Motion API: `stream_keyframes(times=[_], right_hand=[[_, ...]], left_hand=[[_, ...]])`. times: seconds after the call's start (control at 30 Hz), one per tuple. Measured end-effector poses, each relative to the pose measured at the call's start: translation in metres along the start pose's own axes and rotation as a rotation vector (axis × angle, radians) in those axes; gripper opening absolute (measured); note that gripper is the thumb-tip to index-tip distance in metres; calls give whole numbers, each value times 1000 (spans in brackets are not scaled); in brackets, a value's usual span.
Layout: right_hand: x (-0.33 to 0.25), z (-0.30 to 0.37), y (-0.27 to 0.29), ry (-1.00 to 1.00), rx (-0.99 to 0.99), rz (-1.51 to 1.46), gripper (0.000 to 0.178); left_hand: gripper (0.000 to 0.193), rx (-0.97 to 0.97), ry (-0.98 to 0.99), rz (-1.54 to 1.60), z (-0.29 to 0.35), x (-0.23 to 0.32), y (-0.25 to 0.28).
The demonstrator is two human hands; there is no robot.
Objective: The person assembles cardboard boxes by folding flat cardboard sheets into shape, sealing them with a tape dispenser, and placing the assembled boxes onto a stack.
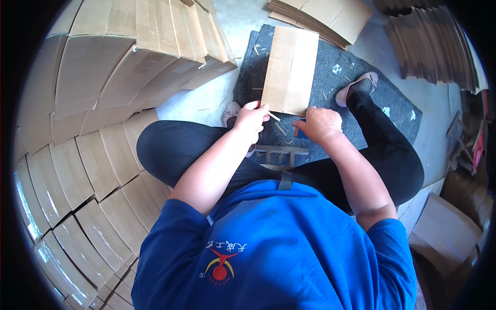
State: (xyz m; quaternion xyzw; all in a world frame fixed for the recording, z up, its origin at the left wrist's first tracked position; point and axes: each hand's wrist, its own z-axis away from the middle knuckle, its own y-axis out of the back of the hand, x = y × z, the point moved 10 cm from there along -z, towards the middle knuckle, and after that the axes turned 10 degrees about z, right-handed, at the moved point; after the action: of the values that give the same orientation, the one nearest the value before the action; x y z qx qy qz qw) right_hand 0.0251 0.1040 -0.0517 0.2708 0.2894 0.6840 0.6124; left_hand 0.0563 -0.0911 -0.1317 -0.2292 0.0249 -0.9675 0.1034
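Note:
A brown cardboard box [289, 67] with a seam down its middle lies between my feet on a dark mat. My left hand [250, 121] pinches its near left corner. A thin pale cardboard strip [274, 117] sticks out beside those fingers. At the near right corner, my right hand [324, 124] is closed around a small blue and orange tool [300, 133]. Most of the tool is hidden by the palm, so its kind does not show.
Cardboard scraps litter the dark mat [380, 111]. Stacked cartons [95, 67] wall in my left side. Flat cardboard sheets [330, 18] lie ahead, with a tall pile of cardboard [431, 46] at far right. A slatted frame [283, 151] is close to my lap.

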Motion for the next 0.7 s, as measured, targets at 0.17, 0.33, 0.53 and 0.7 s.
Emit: stream_keyframes(times=[0.17, 0.33, 0.53, 0.7], right_hand=[[-3, -9, -17, 20, -16, -28, 50], [7, -12, -29, -6, 5, 14, 41], [8, -18, -48, -14, 3, -25, 27], [0, -16, -67, 100, -118, 68, 26]], left_hand=[[35, -80, -167, -336, -8, 21, 11], [33, 38, -325, -1527, 12, 87, 5], [34, 3, -192, -1778, 16, 61, -22], [28, 211, -263, -1931, 2, 126, -28]])
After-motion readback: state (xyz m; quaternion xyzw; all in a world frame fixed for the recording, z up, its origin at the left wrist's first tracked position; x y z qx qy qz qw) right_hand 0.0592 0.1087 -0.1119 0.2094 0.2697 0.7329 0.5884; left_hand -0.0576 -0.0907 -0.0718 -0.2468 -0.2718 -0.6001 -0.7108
